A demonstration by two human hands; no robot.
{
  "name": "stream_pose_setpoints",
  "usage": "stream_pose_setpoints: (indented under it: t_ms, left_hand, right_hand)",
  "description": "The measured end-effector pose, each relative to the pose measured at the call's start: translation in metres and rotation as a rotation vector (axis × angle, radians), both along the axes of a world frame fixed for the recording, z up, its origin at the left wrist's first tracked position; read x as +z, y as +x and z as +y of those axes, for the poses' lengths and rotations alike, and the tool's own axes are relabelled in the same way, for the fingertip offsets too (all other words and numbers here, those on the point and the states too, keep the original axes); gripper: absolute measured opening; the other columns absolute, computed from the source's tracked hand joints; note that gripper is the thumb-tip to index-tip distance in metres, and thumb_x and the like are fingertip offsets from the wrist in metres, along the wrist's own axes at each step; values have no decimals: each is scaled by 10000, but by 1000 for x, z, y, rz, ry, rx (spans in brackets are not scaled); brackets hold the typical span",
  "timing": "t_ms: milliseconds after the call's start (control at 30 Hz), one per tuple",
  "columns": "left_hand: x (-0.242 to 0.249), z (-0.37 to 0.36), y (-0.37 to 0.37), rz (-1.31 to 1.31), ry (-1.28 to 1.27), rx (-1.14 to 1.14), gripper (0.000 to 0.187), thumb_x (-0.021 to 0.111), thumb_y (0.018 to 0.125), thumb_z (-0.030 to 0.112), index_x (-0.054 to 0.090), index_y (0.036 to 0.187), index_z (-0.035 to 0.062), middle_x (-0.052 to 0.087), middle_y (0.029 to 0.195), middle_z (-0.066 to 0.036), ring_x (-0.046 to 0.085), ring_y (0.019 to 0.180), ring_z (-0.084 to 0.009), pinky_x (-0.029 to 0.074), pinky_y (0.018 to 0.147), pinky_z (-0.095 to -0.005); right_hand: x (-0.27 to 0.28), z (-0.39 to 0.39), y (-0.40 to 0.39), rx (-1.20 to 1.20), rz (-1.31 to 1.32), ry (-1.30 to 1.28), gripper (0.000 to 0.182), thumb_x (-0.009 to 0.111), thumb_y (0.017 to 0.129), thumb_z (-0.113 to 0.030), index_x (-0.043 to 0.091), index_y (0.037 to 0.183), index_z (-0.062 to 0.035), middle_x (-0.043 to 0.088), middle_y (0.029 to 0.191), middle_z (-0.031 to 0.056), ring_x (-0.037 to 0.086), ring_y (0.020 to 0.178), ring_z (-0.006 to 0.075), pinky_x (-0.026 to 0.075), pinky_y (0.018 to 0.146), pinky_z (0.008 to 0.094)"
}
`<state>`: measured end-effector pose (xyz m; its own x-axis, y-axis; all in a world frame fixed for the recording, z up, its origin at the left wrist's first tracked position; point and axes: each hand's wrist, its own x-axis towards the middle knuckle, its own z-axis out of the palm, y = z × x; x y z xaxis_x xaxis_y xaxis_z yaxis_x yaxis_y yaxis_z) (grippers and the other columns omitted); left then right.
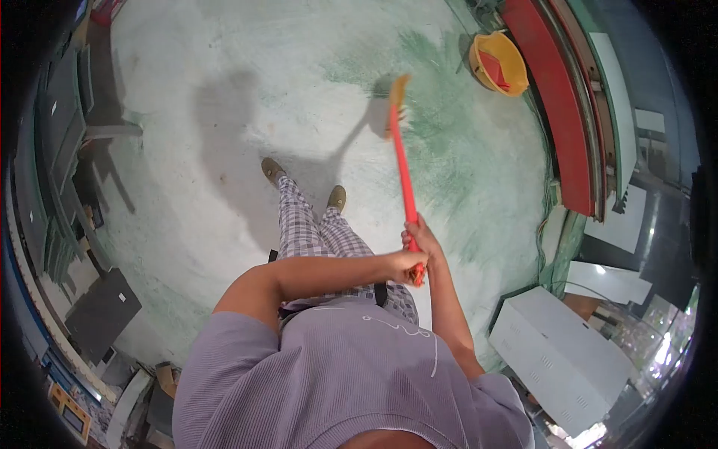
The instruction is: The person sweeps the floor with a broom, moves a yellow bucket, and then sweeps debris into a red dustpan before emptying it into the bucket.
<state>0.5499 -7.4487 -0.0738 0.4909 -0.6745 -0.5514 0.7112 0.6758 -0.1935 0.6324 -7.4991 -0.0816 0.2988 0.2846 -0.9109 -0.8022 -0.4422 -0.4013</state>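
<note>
A broom with a red handle (pixel 405 179) and a yellowish head (pixel 397 101) slants up in front of me, to the right of my legs. The head is slightly blurred and hangs over the floor, its shadow falling just left of it. My left hand (pixel 406 267) reaches across my body and is closed around the handle near its lower end. Right above it, my right hand (pixel 424 236) also wraps around the handle. The floor (pixel 449 150) beneath is worn white and green.
A yellow bucket (pixel 511 56) with a red item inside stands at the upper right, beside a long red panel (pixel 557 112). At the lower right is a grey metal cabinet (pixel 557 359). Dark panels (pixel 63 150) lean along the left side, with a dark board (pixel 103 310) below them.
</note>
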Motion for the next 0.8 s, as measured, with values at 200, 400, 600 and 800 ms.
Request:
stream_pose_setpoints:
  t_ms: [200, 400, 600, 800]
  left_hand:
    - [18, -43, -16, 219, -71, -12, 64, 463, 689, 84, 450, 727, 34, 474, 667, -74, 506, 614, -192, 451, 559, -340]
    - [-26, -67, -10, 71, -225, -194, 51, 466, 677, 71, 444, 674, 25, 458, 615, -68, 479, 551, -191, 450, 557, -342]
    - [-39, -62, 25, 62, -148, -205, 89, 521, 655, 67, 444, 628, 31, 456, 574, -68, 458, 499, -190, 445, 543, -334]
    - [-17, -33, 16, -147, -219, -91, 94, 505, 670, 94, 461, 611, 37, 468, 521, -55, 456, 439, -157, 425, 482, -297]
  right_hand:
    - [9, -42, -30, -30, 287, 76, 454, 498, 750, -108, 267, 1139, -131, 395, 606, 2, 384, 457, 70, 356, 384, 188]
    - [-24, -83, -34, -237, 234, 83, 304, 493, 749, -89, 342, 1013, -101, 383, 598, 10, 386, 456, 72, 351, 387, 172]
    - [-66, -106, 8, -263, 42, 18, 225, 467, 733, -57, 332, 910, -89, 378, 600, 26, 392, 431, 99, 347, 353, 219]
    - [-29, -68, 8, -184, -178, -36, 247, 450, 713, -35, 312, 914, -75, 376, 596, 42, 391, 400, 108, 352, 335, 236]
